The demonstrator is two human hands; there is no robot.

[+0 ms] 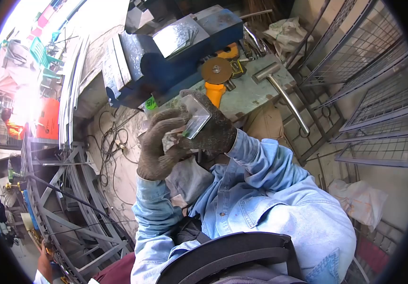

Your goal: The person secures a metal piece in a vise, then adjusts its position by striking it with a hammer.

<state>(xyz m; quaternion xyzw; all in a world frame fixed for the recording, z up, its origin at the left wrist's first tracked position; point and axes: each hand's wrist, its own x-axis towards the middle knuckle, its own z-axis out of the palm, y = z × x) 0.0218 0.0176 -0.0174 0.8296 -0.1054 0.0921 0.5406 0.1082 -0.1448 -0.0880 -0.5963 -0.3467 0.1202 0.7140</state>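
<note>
Both my hands wear dark knit work gloves and are raised in front of my chest. My right hand (220,131) is closed around a small shiny box-cornered piece (198,119), see-through or bright metal, with a green tint along its lower edge. From the other side, the curled fingers and thumb of my left hand (159,144) meet the edge of this piece. Just beyond the hands, an angle grinder (215,93) with an orange body and brown disc lies on a worn metal bench top (249,97). A hammer (282,90) with a shiny handle rests at the bench's right side.
Flat metal sheets (178,38) lie on a blue metal block (159,66) behind the grinder, beside a tape measure (237,68). Black cables (111,146) coil on the floor. Steel frames (83,203) stand left, mesh panels (369,94) right. Another person's hand (45,258) shows lower left.
</note>
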